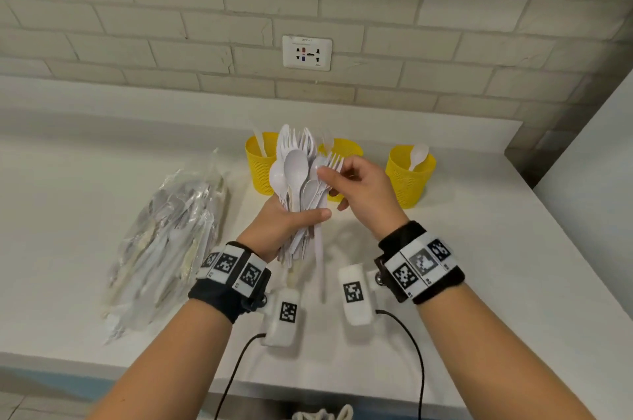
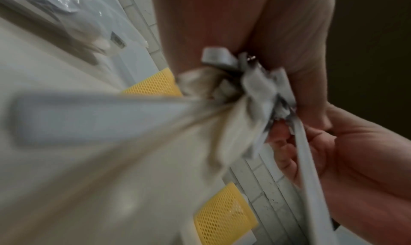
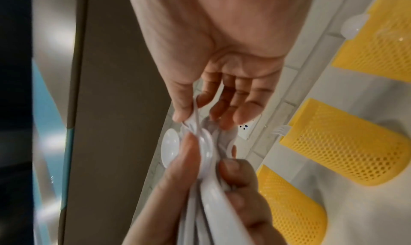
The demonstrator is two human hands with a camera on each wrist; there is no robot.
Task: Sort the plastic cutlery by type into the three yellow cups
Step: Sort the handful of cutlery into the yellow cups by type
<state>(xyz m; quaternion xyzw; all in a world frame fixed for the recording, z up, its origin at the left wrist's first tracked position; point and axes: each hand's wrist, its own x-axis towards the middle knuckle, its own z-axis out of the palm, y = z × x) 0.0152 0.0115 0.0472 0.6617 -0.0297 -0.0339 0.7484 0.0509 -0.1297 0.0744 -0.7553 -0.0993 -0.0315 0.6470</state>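
Observation:
My left hand [image 1: 291, 217] grips a thick bundle of white plastic cutlery [image 1: 296, 176], spoons and forks fanned upward, above the white counter [image 1: 479, 265]. The right hand [image 1: 330, 185] pinches one fork [image 1: 335, 161] at the bundle's right side between thumb and fingers; the right wrist view shows this pinch on the fork [image 3: 196, 116] beside the spoon bowls [image 3: 170, 148]. Behind the hands stand three yellow mesh cups: the left cup [image 1: 258, 169] holds a knife, the middle cup [image 1: 346, 147] is mostly hidden, the right cup [image 1: 409, 180] holds a spoon [image 1: 418, 155].
A clear plastic bag [image 1: 171, 234] with more cutlery lies on the counter to the left. A brick wall with a power outlet [image 1: 307, 53] rises behind the cups. A white wall [image 1: 589, 162] bounds the counter on the right. The counter's front edge [image 1: 102, 365] runs below my forearms.

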